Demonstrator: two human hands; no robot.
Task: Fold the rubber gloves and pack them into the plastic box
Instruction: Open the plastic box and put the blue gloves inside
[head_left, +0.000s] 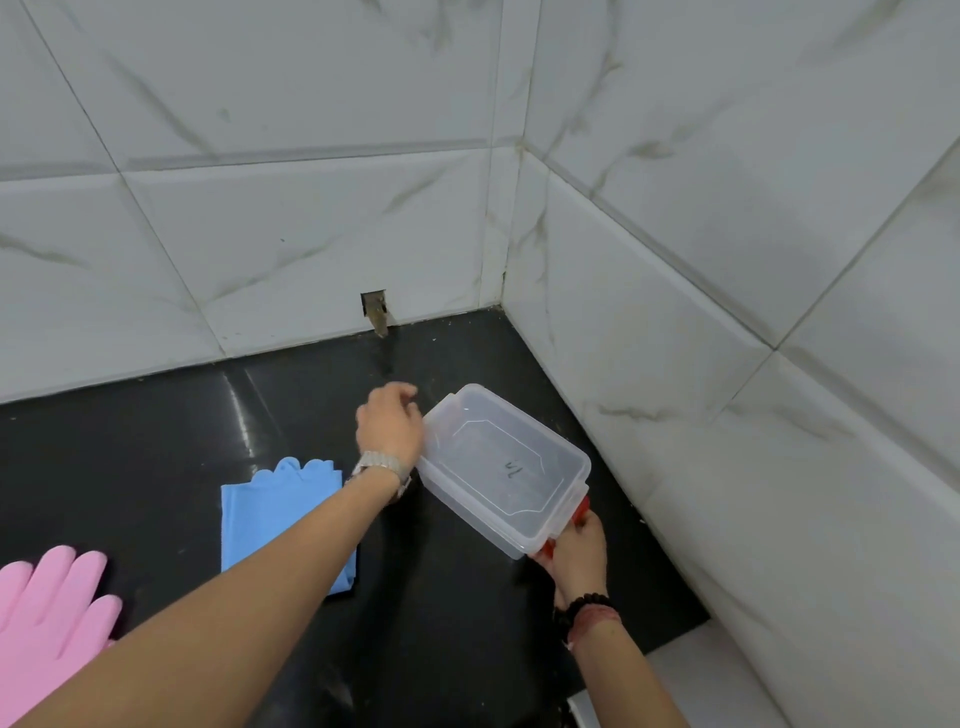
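Observation:
A clear plastic box (501, 467) with its lid on lies tilted on the black counter near the corner. My right hand (576, 545) grips its near end at the red latch (579, 512). At the box's far left end, my left hand (389, 426), with a watch on the wrist, has its fingers curled against the edge. A blue rubber glove (270, 514) lies flat left of the box, partly hidden by my left forearm. The fingers of a pink rubber glove (49, 608) show at the lower left edge.
The black counter (156, 441) ends in a corner of white marble-look tiled walls (727, 312) at the back and right. A small hole in the back wall (374, 309) sits just above the counter. The counter's front edge runs at the lower right.

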